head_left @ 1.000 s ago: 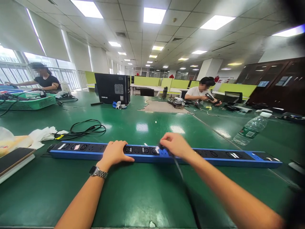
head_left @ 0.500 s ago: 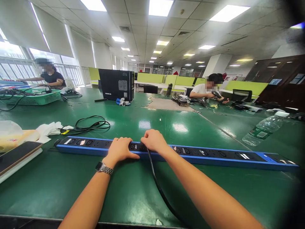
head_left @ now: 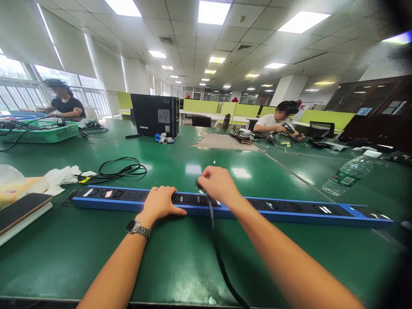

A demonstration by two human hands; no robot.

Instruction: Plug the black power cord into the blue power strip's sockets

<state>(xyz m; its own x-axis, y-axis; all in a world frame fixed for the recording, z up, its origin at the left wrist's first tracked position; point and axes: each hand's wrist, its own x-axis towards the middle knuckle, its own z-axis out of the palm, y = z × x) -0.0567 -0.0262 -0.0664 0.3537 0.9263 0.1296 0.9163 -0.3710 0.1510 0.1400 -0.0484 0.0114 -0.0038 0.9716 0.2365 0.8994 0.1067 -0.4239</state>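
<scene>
A long blue-and-black power strip lies across the green table, its row of sockets facing up. Near its left-centre my left hand grips the body, fingers over the far edge and thumb along the near side. My right hand is closed on the plug of a black power cord, held just above the strip. Fingers cover most of the plug. From that hand the cord hangs over the strip and runs toward the table's front edge.
Behind the strip lies a coiled black cable. A plastic bottle leans at right. Farther back are a computer tower and a green basket of cables. A flat dark slab lies left. Two people sit beyond.
My right hand has lifted the plug off the strip and moved slightly right, uncovering a socket. The cord has swung right. My left hand keeps its grip on the strip.
</scene>
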